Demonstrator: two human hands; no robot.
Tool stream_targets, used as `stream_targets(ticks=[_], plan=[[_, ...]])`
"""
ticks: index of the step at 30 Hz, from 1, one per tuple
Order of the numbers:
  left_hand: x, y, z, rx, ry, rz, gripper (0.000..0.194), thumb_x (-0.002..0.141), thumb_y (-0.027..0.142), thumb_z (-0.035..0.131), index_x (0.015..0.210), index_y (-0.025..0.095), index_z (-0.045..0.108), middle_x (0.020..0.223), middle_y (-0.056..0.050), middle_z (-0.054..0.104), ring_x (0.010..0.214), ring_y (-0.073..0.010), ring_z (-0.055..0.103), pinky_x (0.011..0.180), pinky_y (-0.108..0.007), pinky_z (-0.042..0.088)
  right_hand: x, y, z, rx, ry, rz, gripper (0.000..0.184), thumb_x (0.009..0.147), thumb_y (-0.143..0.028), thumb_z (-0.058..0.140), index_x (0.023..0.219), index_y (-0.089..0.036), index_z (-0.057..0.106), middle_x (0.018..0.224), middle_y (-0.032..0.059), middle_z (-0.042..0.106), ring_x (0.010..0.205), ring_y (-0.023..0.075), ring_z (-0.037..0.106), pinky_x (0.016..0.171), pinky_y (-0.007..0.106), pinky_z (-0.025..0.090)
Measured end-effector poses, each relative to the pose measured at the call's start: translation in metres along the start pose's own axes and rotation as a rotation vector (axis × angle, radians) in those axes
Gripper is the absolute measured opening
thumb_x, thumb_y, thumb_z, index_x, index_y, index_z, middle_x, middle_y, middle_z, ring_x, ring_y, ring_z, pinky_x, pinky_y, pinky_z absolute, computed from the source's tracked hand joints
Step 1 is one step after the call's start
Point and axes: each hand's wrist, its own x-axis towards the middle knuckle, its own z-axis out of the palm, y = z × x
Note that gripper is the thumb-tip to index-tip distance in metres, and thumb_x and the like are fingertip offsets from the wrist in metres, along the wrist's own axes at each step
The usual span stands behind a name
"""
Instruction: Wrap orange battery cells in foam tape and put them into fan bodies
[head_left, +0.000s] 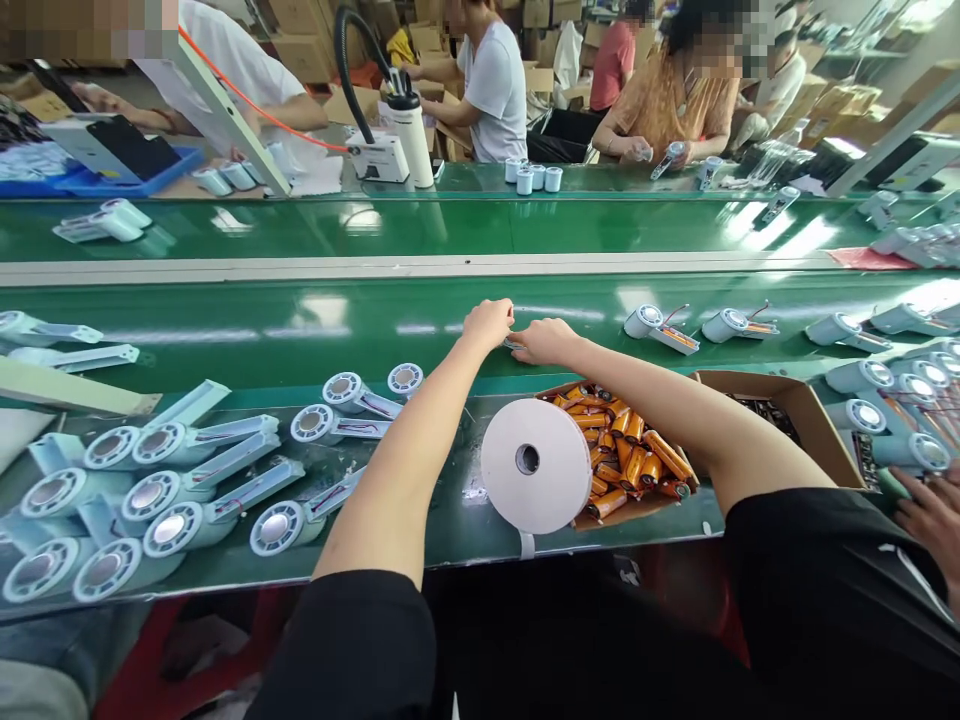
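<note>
Over the green conveyor, my left hand (489, 323) and my right hand (545, 342) meet with their fingers closed. Only a small pale bit of something shows between them; my fingers hide its kind. Just below my right forearm stands a white roll (517, 470) with a dark core, probably tape or labels. Beside it an open cardboard box holds orange-wrapped battery cells (626, 455). Left of my left forearm lie several light-blue fan-like housings (277, 527) with round grilles and long handles, some with wires showing.
More light-blue units with orange cells (661, 328) sit on the belt at right. A second cardboard box (814, 425) holds dark small parts. Another person's hand (930, 515) is at the right edge. Co-workers sit across the line, near a white machine with a black hose (352, 75).
</note>
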Motion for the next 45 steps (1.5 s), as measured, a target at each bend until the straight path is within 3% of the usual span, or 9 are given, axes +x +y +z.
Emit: stream_targets(ticks=[6,9,13,17,21,28,34,38,45], plan=[[-0.132,0.005,-0.019,-0.044,0.015,0.442,0.031,0.106,0.032,0.042,0.117,0.019,0.068,0.127,-0.007,0.072,0.125,-0.0211,0.062,0.111,-0.033,0.048,-0.031,0.033,-0.013,0.164,0.051,-0.142,0.048,0.104,-0.044,0.052,0.147,-0.026,0.064,0.14,0.0116,0.071,0.119,0.0307,0.07,0.099,0.042,0.054],[-0.212,-0.008,-0.004,-0.012,-0.139,0.678,0.05,0.085,0.03,0.077,0.134,0.029,0.067,0.14,-0.006,0.069,0.133,-0.0287,0.06,0.115,-0.042,0.05,-0.075,0.045,-0.018,0.357,0.246,-0.152,0.047,0.101,-0.037,0.057,0.145,-0.022,0.065,0.141,0.0096,0.071,0.12,0.0269,0.07,0.104,0.041,0.053],[-0.261,-0.014,0.033,0.067,-0.007,0.643,0.075,0.076,0.02,0.081,0.148,0.029,0.058,0.152,-0.011,0.06,0.144,-0.0411,0.049,0.12,-0.062,0.042,-0.14,0.032,-0.021,0.639,0.449,-0.124,0.034,0.1,-0.037,0.058,0.123,-0.021,0.077,0.116,0.0075,0.08,0.099,0.0212,0.075,0.091,0.035,0.058],[-0.274,-0.002,0.044,-0.189,0.279,0.571,0.071,0.081,0.029,0.078,0.147,0.029,0.052,0.138,-0.013,0.068,0.145,-0.0425,0.047,0.123,-0.071,0.032,-0.199,0.006,-0.013,1.004,0.512,0.001,0.033,0.1,-0.046,0.061,0.112,-0.019,0.076,0.096,0.0063,0.08,0.076,0.0168,0.073,0.07,0.029,0.059],[-0.281,0.009,0.035,-0.304,0.529,0.445,0.087,0.082,0.03,0.082,0.154,0.035,0.034,0.129,-0.01,0.068,0.134,-0.0354,0.059,0.127,-0.07,0.025,-0.239,-0.04,0.006,1.359,0.017,-0.152,0.054,0.091,-0.058,0.073,0.124,-0.016,0.071,0.077,0.0016,0.075,0.062,0.0145,0.069,0.057,0.024,0.054],[-0.281,0.013,0.032,-0.435,0.612,0.092,0.084,0.087,0.029,0.081,0.158,0.031,0.037,0.139,-0.012,0.061,0.14,-0.0332,0.055,0.121,-0.056,0.046,-0.255,-0.107,0.039,1.034,-0.243,-0.505,0.029,0.098,-0.05,0.065,0.089,-0.029,0.081,0.067,-0.0021,0.074,0.055,0.0138,0.065,0.048,0.025,0.04],[-0.287,0.013,0.036,-0.629,0.548,0.009,0.084,0.084,0.031,0.083,0.158,0.03,0.043,0.149,-0.015,0.05,0.139,-0.0318,0.056,0.109,-0.046,0.058,-0.241,-0.008,0.015,0.444,0.331,-0.072,0.031,0.104,-0.028,0.055,0.126,-0.023,0.075,0.122,0.0099,0.079,0.11,0.0263,0.074,0.099,0.041,0.056],[-0.284,0.015,0.052,-0.59,0.466,0.08,0.094,0.08,0.019,0.082,0.16,0.036,0.037,0.153,-0.014,0.046,0.151,-0.0342,0.041,0.094,-0.039,0.066,-0.221,0.048,0.026,0.107,0.268,0.029,0.034,0.098,-0.014,0.057,0.127,-0.015,0.075,0.122,0.0166,0.078,0.116,0.0313,0.071,0.106,0.048,0.054],[-0.285,0.013,0.06,-0.21,0.532,0.257,0.094,0.08,0.01,0.077,0.16,0.033,0.034,0.14,-0.013,0.061,0.148,-0.0425,0.039,0.115,-0.069,0.045,-0.234,0.033,0.034,0.839,0.663,0.121,0.036,0.098,-0.038,0.068,0.13,-0.021,0.072,0.112,0.0083,0.079,0.101,0.0218,0.075,0.094,0.042,0.062]])
